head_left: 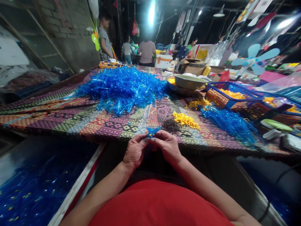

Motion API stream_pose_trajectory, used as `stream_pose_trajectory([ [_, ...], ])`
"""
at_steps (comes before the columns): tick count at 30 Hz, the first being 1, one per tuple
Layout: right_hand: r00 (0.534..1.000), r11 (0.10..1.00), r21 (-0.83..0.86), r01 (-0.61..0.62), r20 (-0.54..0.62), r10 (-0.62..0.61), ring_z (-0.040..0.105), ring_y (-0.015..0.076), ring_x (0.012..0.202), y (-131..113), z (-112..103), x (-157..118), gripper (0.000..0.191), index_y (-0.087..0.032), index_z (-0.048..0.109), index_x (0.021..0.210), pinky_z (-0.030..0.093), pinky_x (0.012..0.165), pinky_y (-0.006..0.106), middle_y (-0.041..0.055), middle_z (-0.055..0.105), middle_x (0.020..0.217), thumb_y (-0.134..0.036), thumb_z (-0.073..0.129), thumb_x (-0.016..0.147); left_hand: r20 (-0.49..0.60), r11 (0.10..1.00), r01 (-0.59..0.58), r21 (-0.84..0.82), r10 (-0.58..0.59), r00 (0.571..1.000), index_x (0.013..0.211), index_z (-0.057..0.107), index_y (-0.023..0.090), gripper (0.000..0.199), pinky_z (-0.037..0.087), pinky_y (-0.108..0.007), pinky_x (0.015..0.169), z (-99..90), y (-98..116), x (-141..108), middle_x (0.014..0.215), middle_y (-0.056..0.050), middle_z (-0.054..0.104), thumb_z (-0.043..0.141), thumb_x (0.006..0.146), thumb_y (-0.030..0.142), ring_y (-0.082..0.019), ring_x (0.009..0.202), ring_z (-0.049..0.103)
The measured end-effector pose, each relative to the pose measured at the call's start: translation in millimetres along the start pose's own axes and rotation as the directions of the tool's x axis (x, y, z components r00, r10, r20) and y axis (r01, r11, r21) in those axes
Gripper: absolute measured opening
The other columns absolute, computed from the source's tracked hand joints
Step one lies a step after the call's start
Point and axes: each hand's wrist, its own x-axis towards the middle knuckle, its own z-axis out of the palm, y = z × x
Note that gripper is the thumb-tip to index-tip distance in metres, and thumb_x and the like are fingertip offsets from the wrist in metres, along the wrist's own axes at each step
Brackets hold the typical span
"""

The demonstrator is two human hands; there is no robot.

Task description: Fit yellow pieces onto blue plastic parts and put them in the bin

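Observation:
My left hand [135, 150] and my right hand [167, 147] meet just off the table's near edge, their fingertips pinching a small blue plastic piece [151, 131]. Its exact shape is partly hidden by my fingers. Just beyond my right hand lie a dark heap of tiny parts [170, 126] and a heap of yellow plastic parts [185, 121]. A large pile of blue plastic sprues [122, 89] covers the patterned woven mat [77, 124] farther ahead.
A metal bowl [188, 82] and a blue-rimmed basket of yellow parts [232, 97] stand at the far right, beside a smaller blue heap [229, 123]. A bin of blue pieces [35, 185] sits low at my left. Several people stand beyond the table.

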Motion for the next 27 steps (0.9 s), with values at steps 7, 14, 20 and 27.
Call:
stream_pose_trajectory([
  [7,0.938,0.846,-0.410,0.341,0.089,-0.335,0.052,0.0157,0.064,-8.3,-6.5,-1.1,0.024,-0.020,0.064,0.063,0.044,0.063,0.028,0.0023,0.056,0.063,-0.037,0.060,0.079,0.055,0.944,-0.115,0.308,0.103,0.993,0.099,0.070,0.015,0.029,0.045,-0.034,0.091,-2.8,8.2,-4.5,0.096,-0.006,0.071,0.070,0.070,0.022,-0.020,0.092,0.063],
  [14,0.930,0.838,-0.412,0.359,0.084,-0.357,0.055,0.0176,0.073,-5.1,-6.5,-3.1,0.014,-0.021,0.066,0.086,0.044,0.071,0.029,0.0038,0.062,0.078,-0.032,0.058,0.081,0.154,0.673,-0.301,0.676,0.271,0.950,0.097,0.071,0.019,0.025,0.045,-0.032,0.089,2.0,23.4,-9.5,0.099,-0.003,0.070,0.066,0.073,0.022,-0.021,0.092,0.062],
  [20,0.929,0.828,-0.422,0.368,0.129,-0.347,0.050,0.0158,0.066,-9.9,-6.1,-4.5,0.019,-0.020,0.062,0.074,0.042,0.064,0.027,0.0019,0.055,0.069,-0.034,0.054,0.083,0.211,0.662,-0.335,0.670,0.262,0.942,0.098,0.071,0.019,0.025,0.044,-0.029,0.087,4.4,29.4,-8.9,0.096,-0.003,0.070,0.066,0.073,0.021,-0.021,0.090,0.061],
  [27,0.942,0.874,-0.351,0.335,0.094,-0.323,0.047,0.0137,0.060,-8.4,-4.8,-5.0,0.021,-0.020,0.059,0.069,0.039,0.058,0.025,0.0003,0.052,0.065,-0.035,0.055,0.082,0.253,0.707,-0.281,0.649,0.147,0.956,0.103,0.069,0.019,0.028,0.040,-0.027,0.090,7.8,35.9,-11.7,0.097,-0.004,0.068,0.063,0.075,0.020,-0.021,0.094,0.059],
])
